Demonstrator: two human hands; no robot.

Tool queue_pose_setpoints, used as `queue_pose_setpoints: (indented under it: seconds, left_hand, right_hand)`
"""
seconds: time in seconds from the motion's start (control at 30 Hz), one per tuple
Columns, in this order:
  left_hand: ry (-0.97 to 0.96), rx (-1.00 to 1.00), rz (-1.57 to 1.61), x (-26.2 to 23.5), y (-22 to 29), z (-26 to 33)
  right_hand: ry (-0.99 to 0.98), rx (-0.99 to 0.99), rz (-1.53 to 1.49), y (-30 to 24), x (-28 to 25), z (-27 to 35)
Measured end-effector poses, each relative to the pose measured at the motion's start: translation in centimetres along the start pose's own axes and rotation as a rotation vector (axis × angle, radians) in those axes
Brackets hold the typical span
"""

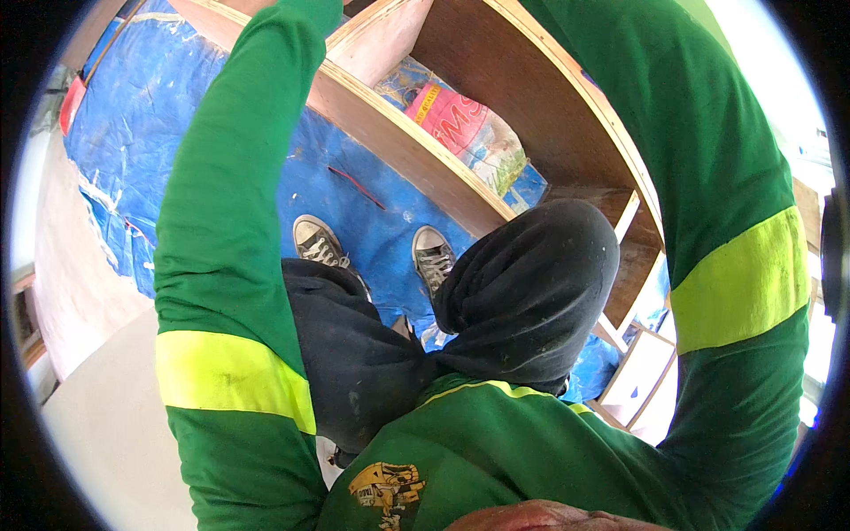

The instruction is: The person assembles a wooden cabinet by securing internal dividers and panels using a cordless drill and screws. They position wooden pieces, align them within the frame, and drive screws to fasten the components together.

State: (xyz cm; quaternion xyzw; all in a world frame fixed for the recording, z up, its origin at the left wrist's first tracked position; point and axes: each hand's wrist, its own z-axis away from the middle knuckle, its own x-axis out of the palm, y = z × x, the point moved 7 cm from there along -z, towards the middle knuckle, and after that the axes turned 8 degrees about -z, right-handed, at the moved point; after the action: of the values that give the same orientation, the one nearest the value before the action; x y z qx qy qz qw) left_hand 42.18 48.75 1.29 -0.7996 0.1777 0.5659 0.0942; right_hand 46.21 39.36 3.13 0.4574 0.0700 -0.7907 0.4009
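Note:
Both my arms, in green sleeves with yellow-green bands, reach forward past the top edge of the head view. My left sleeve (226, 203) runs up beside the near side of an open wooden cabinet frame (421, 150), and its cuff end overlaps a corner of the frame. Around the frame's far right side curves my right sleeve (699, 133). Neither hand shows, so what they hold or touch is hidden. Inside the frame lies a pink and white printed sack (469, 133), on blue sheeting.
Blue tarpaulin (133, 115) covers the floor under my shoes (434, 257). A thin red strip (357, 188) lies on it. My bent knee (540, 257) is close to the frame's near corner. A pale rounded surface (115, 442) fills the lower left. Small white-faced wooden compartments (639, 376) are at right.

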Motion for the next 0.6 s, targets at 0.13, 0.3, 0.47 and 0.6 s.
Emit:
queue_pose_setpoints:
  seconds: [0.13, 0.3, 0.47, 0.6]
  left_hand:
    - [-0.146, -0.328, 0.885, -0.3, 1.1, 2.0]
    - [-0.171, -0.582, 1.217, -4.9, 2.0, 4.4]
    - [0.058, -0.511, 1.017, -8.9, -4.8, 3.2]
    - [0.141, -0.329, 0.922, -11.9, -3.2, 1.8]
  right_hand:
    - [-0.078, 0.132, -0.007, -0.1, -0.4, 1.7]
    - [0.191, 0.154, -0.202, 1.0, -1.7, 8.5]
    - [0.842, 0.011, -0.919, 3.4, -3.8, 24.8]
    - [1.62, -0.019, -1.922, 1.5, 0.3, 34.1]
